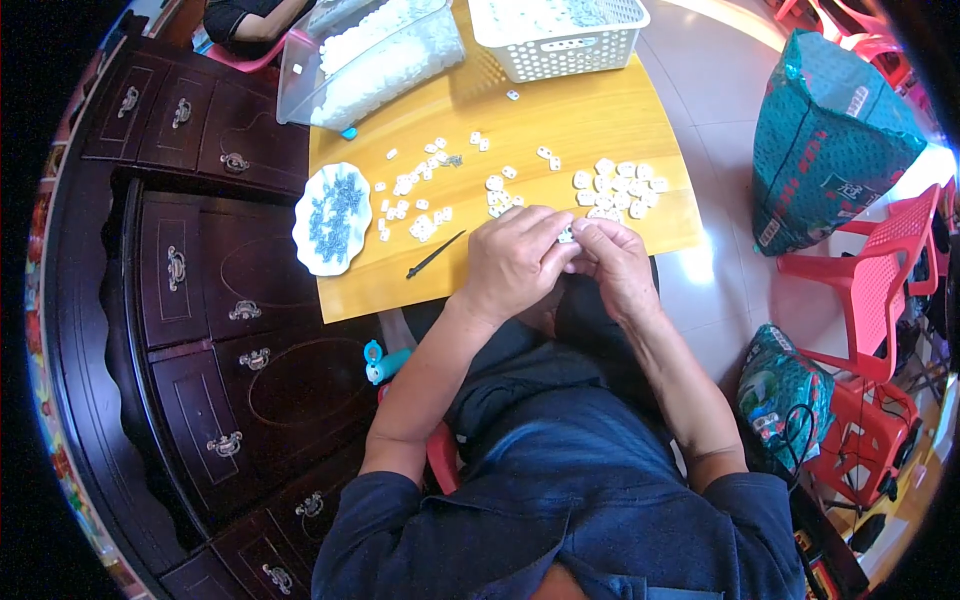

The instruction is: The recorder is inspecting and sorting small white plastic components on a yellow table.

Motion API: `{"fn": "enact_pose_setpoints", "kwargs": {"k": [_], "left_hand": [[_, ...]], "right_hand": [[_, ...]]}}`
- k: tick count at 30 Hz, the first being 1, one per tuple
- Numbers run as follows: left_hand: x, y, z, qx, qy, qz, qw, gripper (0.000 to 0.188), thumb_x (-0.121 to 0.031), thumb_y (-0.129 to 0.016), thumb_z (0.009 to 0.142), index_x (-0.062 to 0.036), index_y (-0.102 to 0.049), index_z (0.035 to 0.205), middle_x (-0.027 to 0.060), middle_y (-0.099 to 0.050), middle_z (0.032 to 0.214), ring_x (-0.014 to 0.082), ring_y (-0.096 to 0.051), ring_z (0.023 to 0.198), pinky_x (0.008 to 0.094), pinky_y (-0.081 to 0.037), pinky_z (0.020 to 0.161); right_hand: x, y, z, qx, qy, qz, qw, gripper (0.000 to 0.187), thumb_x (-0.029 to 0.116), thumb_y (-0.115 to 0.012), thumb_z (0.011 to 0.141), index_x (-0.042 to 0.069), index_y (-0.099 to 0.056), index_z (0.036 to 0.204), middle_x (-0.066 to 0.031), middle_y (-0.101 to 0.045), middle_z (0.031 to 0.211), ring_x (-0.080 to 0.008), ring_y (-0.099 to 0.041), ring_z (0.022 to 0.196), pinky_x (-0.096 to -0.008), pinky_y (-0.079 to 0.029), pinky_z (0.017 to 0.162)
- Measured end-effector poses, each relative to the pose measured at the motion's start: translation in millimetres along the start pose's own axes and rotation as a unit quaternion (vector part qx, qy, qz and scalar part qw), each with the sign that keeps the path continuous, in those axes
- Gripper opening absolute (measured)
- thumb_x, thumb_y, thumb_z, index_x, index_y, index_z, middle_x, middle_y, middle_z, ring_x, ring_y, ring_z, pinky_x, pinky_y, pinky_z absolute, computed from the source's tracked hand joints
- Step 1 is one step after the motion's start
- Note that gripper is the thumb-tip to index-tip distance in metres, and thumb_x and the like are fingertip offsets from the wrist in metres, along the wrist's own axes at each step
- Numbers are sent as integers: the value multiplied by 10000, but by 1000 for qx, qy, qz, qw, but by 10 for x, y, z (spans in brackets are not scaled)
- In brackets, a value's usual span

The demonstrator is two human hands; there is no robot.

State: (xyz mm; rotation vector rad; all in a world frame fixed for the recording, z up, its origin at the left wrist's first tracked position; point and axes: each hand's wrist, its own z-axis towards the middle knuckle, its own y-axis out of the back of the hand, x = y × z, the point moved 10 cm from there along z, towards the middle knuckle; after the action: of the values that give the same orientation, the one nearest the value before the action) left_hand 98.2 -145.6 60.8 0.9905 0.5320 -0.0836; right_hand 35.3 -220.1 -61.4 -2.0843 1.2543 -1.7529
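My left hand (pixel 512 258) and my right hand (pixel 617 268) meet over the near edge of the wooden table. Between their pinched fingertips is a small white plastic piece (pixel 566 236) with a dark part on it, mostly covered by the fingers. Just beyond my right hand lies a cluster of similar white pieces (pixel 622 183) with dark holes. More white pieces (pixel 422 226) are scattered to the left, around a few small metal parts (pixel 454 160). A thin black stick-like tool (pixel 436 255) rests left of my left hand. The scalloped white dish (pixel 303 243) holds many small dark grey parts (pixel 338 215).
At the table's far side stand a clear bin (pixel 440 60) of white pieces and a white perforated basket (pixel 590 62). Dark wooden drawers (pixel 200 270) line the left. A large teal bag (pixel 820 150) and red plastic chairs (pixel 870 280) stand right. Another person's arm (pixel 262 22) shows top left.
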Motion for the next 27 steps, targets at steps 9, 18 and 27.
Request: {"fn": "enact_pose_setpoints", "kwargs": {"k": [9, 18, 27], "left_hand": [[-25, -21, -17, -27, -34, -2, 999, 251, -138, -754, 769, -52, -702, 999, 96, -697, 889, 275, -678, 792, 367, -544, 673], [-7, -54, -11, -27, -25, -18, 999, 237, -104, -777, 749, -36, -712, 966, 115, -713, 899, 286, -687, 784, 366, -553, 682], [16, -49, -7, -17, -13, -33, 999, 235, -133, -762, 758, -53, -701, 970, 93, -702, 887, 269, -689, 793, 359, -553, 680]], "right_hand": [[18, 26, -29, -35, 20, 3, 999, 210, 200, -638, 973, 9, -710, 925, -37, -689, 818, -94, -622, 702, -232, -512, 648], [36, 57, -35, -54, 39, -3, 998, 188, 170, -636, 973, 2, -712, 930, -34, -687, 813, -86, -612, 689, -231, -510, 635], [-4, 80, -32, -70, 43, -9, 997, 189, 170, -636, 970, 22, -711, 880, -11, -668, 773, -65, -590, 671, -221, -489, 623]]}}
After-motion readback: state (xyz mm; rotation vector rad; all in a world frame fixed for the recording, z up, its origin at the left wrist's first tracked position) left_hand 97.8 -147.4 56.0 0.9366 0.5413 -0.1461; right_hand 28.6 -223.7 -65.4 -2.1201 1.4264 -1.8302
